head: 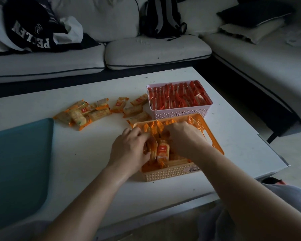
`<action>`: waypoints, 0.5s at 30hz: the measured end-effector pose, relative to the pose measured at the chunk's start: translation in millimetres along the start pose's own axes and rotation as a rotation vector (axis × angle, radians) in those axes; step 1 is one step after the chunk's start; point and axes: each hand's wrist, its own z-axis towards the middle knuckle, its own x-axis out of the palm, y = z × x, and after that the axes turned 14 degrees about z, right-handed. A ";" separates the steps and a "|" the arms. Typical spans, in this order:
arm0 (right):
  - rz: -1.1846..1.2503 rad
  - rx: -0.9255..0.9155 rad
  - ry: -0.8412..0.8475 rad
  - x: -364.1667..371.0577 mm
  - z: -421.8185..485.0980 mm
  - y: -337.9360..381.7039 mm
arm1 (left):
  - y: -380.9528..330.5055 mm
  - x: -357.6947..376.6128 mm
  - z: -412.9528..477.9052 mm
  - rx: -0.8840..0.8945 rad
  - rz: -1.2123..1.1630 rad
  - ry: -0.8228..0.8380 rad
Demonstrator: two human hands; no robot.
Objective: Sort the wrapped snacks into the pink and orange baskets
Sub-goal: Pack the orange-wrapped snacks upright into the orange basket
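- Your left grip [129, 148] holds orange-wrapped snacks [152, 145] inside the orange basket [214, 136], frame centre.
- Your right grip [184, 136] is curled in the same basket; can't tell if holding.
- Loose snacks [83, 113] on desk [94, 153], left-centre.

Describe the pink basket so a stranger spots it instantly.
On the white coffee table before the sofa, two baskets sit together. The pink basket is the farther one, behind the orange basket. It alone is packed with upright red-wrapped snacks.

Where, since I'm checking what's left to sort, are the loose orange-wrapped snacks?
In the head view the loose orange-wrapped snacks lie on the white table, left of the pink basket and beyond the orange basket, near the teal tray.
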 end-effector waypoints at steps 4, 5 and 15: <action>-0.065 -0.034 0.051 16.8 -10.4 8.8 | -1.5 -2.0 -0.4 0.016 0.061 -0.029; -0.075 -0.043 0.056 18.1 -11.3 9.7 | -1.9 -1.5 -0.5 0.012 0.070 -0.037; 0.096 -0.104 0.047 -10.6 -5.6 -0.4 | -4.0 1.6 -1.0 -0.050 0.032 -0.070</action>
